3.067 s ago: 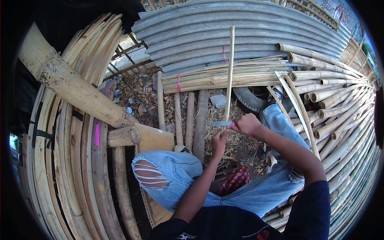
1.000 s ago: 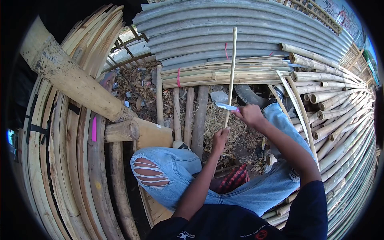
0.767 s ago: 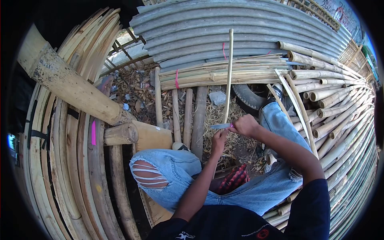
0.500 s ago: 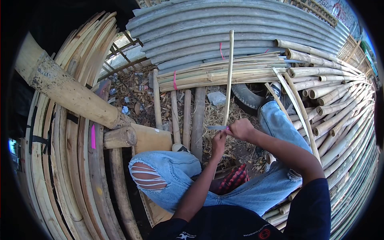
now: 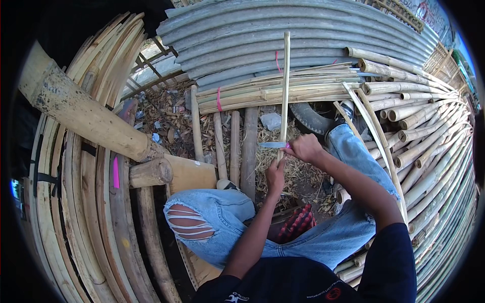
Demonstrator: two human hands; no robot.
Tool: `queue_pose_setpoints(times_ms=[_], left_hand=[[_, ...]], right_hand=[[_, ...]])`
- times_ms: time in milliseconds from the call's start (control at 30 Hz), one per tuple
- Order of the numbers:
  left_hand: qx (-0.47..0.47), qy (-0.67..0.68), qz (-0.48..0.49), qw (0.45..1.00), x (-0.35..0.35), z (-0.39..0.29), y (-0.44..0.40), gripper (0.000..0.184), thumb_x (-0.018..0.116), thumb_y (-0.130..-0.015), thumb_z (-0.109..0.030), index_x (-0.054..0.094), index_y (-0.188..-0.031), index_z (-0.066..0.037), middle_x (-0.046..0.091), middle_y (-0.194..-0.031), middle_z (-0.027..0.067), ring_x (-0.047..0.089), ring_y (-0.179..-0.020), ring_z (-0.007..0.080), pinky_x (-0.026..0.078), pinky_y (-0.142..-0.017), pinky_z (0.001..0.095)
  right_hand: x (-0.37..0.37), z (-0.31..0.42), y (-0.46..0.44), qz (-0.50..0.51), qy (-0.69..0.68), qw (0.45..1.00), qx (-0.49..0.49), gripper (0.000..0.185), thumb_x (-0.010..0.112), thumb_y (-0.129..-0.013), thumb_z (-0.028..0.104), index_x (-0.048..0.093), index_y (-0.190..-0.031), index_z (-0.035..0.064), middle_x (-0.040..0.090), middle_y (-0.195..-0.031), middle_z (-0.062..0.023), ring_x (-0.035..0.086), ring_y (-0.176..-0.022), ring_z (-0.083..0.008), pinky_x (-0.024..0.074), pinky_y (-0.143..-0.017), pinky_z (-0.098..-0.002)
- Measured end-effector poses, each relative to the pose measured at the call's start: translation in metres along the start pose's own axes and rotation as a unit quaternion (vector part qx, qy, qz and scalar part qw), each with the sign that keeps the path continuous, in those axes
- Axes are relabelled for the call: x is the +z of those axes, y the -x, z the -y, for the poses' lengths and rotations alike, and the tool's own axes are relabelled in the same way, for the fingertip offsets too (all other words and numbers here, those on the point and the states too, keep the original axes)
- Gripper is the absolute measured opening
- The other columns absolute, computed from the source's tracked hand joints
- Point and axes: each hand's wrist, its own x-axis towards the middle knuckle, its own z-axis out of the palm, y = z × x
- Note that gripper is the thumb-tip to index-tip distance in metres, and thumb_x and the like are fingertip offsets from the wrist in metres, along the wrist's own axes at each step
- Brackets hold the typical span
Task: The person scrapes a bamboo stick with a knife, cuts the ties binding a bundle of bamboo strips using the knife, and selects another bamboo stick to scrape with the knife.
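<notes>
My left hand is closed around the lower end of a long, thin bamboo strip, which stands nearly upright in front of me. My right hand grips a knife by its pink handle. The blade points left and lies across the strip, a little above my left hand. Whether the edge bites into the bamboo I cannot tell. Both hands are above the ground between my knees.
A tied bundle of bamboo strips lies ahead, before corrugated sheets. Bamboo poles are stacked at right. A thick bamboo post slants in from the left, beside long slats. A tire sits near my right foot.
My right hand and the knife have moved up the strip, away from my left hand, which is slightly lower. The strip's top has shifted slightly left and up.
</notes>
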Motion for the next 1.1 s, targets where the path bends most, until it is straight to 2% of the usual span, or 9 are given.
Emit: queue_pose_setpoints(times_ms=[133, 533, 600, 667, 767, 833, 933, 1000, 1100], left_hand=[[0.049, 0.016, -0.031, 0.998, 0.001, 0.000, -0.002, 0.034, 0.053, -0.088, -0.034, 0.059, -0.088, 0.000, 0.052, -0.061, 0.0186, 0.051, -0.055, 0.0319, 0.038, -0.056, 0.0415], [0.027, 0.059, -0.012, 0.998, -0.006, 0.016, -0.007, 0.034, 0.054, -0.087, -0.032, 0.060, -0.090, 0.001, 0.057, -0.065, 0.0186, 0.057, -0.059, 0.0327, 0.040, -0.055, 0.0416], [0.002, 0.007, -0.008, 1.000, -0.011, 0.018, -0.009, 0.033, 0.055, -0.087, -0.033, 0.060, -0.090, 0.000, 0.055, -0.061, 0.0167, 0.054, -0.055, 0.0303, 0.039, -0.053, 0.0407], [-0.010, 0.021, -0.005, 1.000, -0.016, 0.004, 0.002, 0.033, 0.056, -0.087, -0.033, 0.060, -0.088, 0.000, 0.052, -0.058, 0.0145, 0.051, -0.051, 0.0268, 0.037, -0.051, 0.0393], [-0.005, 0.008, -0.001, 1.000, -0.012, 0.002, 0.006, 0.032, 0.056, -0.087, -0.032, 0.058, -0.084, 0.000, 0.050, -0.056, 0.0130, 0.048, -0.049, 0.0236, 0.037, -0.050, 0.0374], [0.002, 0.000, 0.006, 1.000, -0.010, 0.004, 0.002, 0.032, 0.056, -0.087, -0.031, 0.057, -0.083, 0.001, 0.050, -0.056, 0.0127, 0.048, -0.050, 0.0232, 0.037, -0.050, 0.0373], [0.018, 0.046, -0.008, 0.999, -0.009, 0.007, -0.001, 0.030, 0.055, -0.088, -0.029, 0.057, -0.083, 0.001, 0.049, -0.055, 0.0106, 0.048, -0.050, 0.0193, 0.036, -0.050, 0.0361], [-0.011, 0.054, 0.023, 0.998, -0.011, 0.008, 0.001, 0.030, 0.054, -0.089, -0.027, 0.057, -0.081, 0.002, 0.047, -0.054, 0.0062, 0.046, -0.050, 0.0151, 0.035, -0.049, 0.0343], [-0.056, 0.113, 0.072, 0.989, -0.005, 0.017, -0.002, 0.028, 0.053, -0.090, -0.028, 0.056, -0.079, -0.002, 0.039, -0.052, -0.0017, 0.039, -0.044, 0.0089, 0.031, -0.042, 0.0291]], right_hand=[[-0.006, 0.001, -0.002, 0.020, 0.020, 1.000, 0.000, 0.059, 0.039, -0.086, 0.059, 0.062, -0.062, 0.0104, 0.055, -0.050, -0.0119, 0.058, -0.047, -0.0304, 0.0432, -0.042, -0.0400], [-0.002, 0.018, 0.007, 0.022, 0.022, 0.999, -0.009, 0.059, 0.037, -0.087, 0.057, 0.061, -0.062, 0.0090, 0.058, -0.054, -0.0142, 0.060, -0.051, -0.0315, 0.0471, -0.046, -0.0411], [-0.001, 0.018, 0.012, 0.079, 0.057, 0.993, -0.073, 0.057, 0.038, -0.087, 0.056, 0.062, -0.066, 0.0087, 0.059, -0.056, -0.0150, 0.060, -0.052, -0.0331, 0.0480, -0.048, -0.0421], [-0.020, -0.002, -0.015, -0.029, 0.006, 0.998, 0.064, 0.055, 0.040, -0.087, 0.054, 0.063, -0.069, 0.0076, 0.059, -0.058, -0.0163, 0.060, -0.055, -0.0350, 0.0483, -0.050, -0.0434], [-0.036, -0.010, -0.020, -0.031, -0.002, 0.995, 0.098, 0.054, 0.041, -0.087, 0.053, 0.062, -0.069, 0.0064, 0.056, -0.055, -0.0172, 0.059, -0.055, -0.0353, 0.0470, -0.051, -0.0445], [-0.028, -0.003, -0.002, 0.055, 0.037, 0.998, -0.017, 0.055, 0.040, -0.087, 0.054, 0.063, -0.066, 0.0083, 0.059, -0.058, -0.0166, 0.060, -0.056, -0.0352, 0.0480, -0.051, -0.0445], [-0.018, 0.004, 0.008, 0.073, 0.034, 0.994, -0.070, 0.056, 0.040, -0.087, 0.054, 0.063, -0.065, 0.0085, 0.058, -0.057, -0.0165, 0.060, -0.056, -0.0355, 0.0477, -0.051, -0.0443], [-0.022, -0.008, -0.008, 0.018, -0.047, 0.997, 0.054, 0.056, 0.041, -0.087, 0.055, 0.063, -0.066, 0.0074, 0.059, -0.057, -0.0162, 0.060, -0.057, -0.0355, 0.0477, -0.052, -0.0459], [-0.024, -0.011, -0.007, 0.005, -0.035, 0.999, 0.040, 0.056, 0.041, -0.087, 0.054, 0.063, -0.065, 0.0071, 0.058, -0.057, -0.0162, 0.060, -0.057, -0.0347, 0.0480, -0.052, -0.0445]])
